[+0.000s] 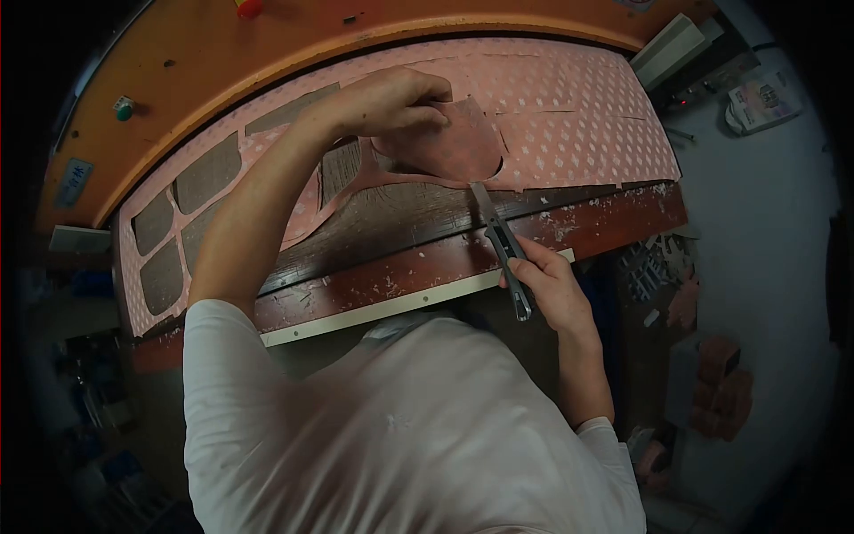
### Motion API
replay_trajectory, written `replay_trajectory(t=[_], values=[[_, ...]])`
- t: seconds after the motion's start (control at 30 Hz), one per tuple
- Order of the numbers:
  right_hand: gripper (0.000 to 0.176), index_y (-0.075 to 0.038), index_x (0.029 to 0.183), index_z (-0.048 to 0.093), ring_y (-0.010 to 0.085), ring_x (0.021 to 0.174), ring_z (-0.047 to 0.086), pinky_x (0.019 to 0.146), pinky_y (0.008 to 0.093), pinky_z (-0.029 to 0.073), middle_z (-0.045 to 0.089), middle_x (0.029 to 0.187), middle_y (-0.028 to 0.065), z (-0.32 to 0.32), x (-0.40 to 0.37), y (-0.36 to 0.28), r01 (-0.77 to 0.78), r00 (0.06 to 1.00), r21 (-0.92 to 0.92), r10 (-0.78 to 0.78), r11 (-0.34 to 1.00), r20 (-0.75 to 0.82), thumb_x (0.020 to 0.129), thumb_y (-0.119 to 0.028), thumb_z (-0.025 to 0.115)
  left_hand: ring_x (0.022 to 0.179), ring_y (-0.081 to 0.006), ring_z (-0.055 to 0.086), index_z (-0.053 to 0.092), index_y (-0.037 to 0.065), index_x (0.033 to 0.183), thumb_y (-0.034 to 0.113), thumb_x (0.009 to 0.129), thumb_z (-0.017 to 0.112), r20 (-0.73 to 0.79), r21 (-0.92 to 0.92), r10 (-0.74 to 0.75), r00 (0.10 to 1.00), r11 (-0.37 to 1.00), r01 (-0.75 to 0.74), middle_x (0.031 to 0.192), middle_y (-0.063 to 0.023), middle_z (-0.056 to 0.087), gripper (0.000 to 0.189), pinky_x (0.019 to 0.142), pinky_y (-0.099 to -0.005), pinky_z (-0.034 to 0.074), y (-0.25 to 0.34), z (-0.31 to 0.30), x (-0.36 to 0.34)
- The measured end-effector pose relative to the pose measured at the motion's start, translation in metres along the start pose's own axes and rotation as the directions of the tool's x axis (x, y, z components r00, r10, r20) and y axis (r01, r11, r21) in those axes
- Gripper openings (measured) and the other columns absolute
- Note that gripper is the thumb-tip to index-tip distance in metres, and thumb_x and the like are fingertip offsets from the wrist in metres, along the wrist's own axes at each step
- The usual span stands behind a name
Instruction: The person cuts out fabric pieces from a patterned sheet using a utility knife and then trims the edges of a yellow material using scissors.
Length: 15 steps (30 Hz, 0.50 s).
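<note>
A pink patterned sheet with several cut-out openings lies across a dark, scored board. My left hand reaches over the sheet, its fingers curled round the top edge of a rounded pink piece, which is partly lifted out of its opening. My right hand is wrapped round the handle of a utility knife. The knife's blade points up and away from me, its tip at the near edge of the sheet, just below the rounded piece.
An orange machine frame curves behind the sheet. Nearer me, a red-brown table edge carries pale scraps and a cream strip. Pink offcuts lie low at the right, and a white packet rests at the upper right.
</note>
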State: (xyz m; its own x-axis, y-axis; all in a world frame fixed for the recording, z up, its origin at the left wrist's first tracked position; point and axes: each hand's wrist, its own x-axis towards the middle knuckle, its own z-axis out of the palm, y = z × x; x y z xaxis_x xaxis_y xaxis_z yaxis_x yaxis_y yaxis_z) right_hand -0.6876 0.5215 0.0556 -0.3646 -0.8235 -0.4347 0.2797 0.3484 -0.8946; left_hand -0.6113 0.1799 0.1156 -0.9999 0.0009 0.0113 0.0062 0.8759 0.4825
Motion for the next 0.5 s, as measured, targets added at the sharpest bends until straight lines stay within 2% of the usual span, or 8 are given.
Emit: replay_trajectory(t=[0.13,0.17,0.2,0.3,0.37,0.5], values=[[0.046,0.006,0.141,0.051,0.0093,0.082,0.061,0.074,0.0233,0.048,0.065,0.089,0.0035,-0.001,0.001,0.014,0.035,0.999,0.078,-0.036,0.996,0.010,0.098,-0.009,0.055,0.080,-0.0225,0.059,0.062,0.000,0.100,0.021,0.093,0.067,-0.031,-0.097,0.005,1.000,0.995,-0.008,0.086,-0.0116,0.064,0.023,0.075,-0.0375,0.049,-0.001,0.001,-0.005],[0.038,0.002,0.135,0.058,0.0058,0.073,0.056,0.066,0.0213,0.045,0.064,0.082,0.0008,0.006,0.003,0.017,0.079,0.996,0.145,-0.072,0.986,-0.059,0.100,-0.011,0.053,0.080,-0.0242,0.059,0.061,0.000,0.099,0.022,0.093,0.067,-0.035,-0.128,-0.001,0.999,0.992,-0.003,0.086,-0.0131,0.063,0.024,0.075,-0.0383,0.048,0.001,0.000,-0.006],[0.037,0.002,0.134,0.059,0.0055,0.073,0.056,0.065,0.0213,0.045,0.064,0.082,0.0009,0.010,0.006,0.019,0.084,0.995,0.153,-0.074,0.985,-0.072,0.100,-0.012,0.053,0.080,-0.0259,0.059,0.060,-0.001,0.097,0.023,0.092,0.067,-0.042,-0.160,-0.002,0.999,0.987,-0.005,0.086,-0.0145,0.062,0.025,0.074,-0.0392,0.047,0.002,0.000,-0.006],[0.032,0.001,0.128,0.061,0.0048,0.072,0.056,0.064,0.0209,0.045,0.064,0.081,0.0010,0.019,0.012,0.020,0.104,0.991,0.161,-0.088,0.981,-0.106,0.100,-0.012,0.053,0.081,-0.0263,0.059,0.060,-0.001,0.099,0.023,0.092,0.067,-0.024,-0.117,0.059,0.998,0.991,-0.061,0.086,-0.0150,0.062,0.026,0.076,-0.0390,0.047,-0.003,0.001,-0.003],[0.030,0.000,0.125,0.062,0.0043,0.069,0.055,0.061,0.0205,0.044,0.064,0.081,0.0005,0.039,0.010,0.018,0.125,0.985,0.129,-0.107,0.984,-0.131,0.100,-0.013,0.054,0.081,-0.0225,0.058,0.061,0.000,0.101,0.021,0.093,0.068,-0.030,-0.064,0.133,0.991,0.989,-0.134,0.087,-0.0122,0.063,0.024,0.076,-0.0373,0.048,-0.010,0.005,0.001],[0.032,0.000,0.128,0.061,0.0047,0.065,0.055,0.057,0.0214,0.046,0.065,0.081,0.0010,0.067,0.001,0.023,0.114,0.972,0.124,-0.085,0.986,-0.219,0.100,-0.013,0.054,0.081,-0.0212,0.056,0.061,0.000,0.102,0.020,0.094,0.069,-0.017,-0.027,0.185,0.983,0.982,-0.186,0.089,-0.0112,0.063,0.023,0.076,-0.0364,0.048,-0.017,0.003,-0.002]])
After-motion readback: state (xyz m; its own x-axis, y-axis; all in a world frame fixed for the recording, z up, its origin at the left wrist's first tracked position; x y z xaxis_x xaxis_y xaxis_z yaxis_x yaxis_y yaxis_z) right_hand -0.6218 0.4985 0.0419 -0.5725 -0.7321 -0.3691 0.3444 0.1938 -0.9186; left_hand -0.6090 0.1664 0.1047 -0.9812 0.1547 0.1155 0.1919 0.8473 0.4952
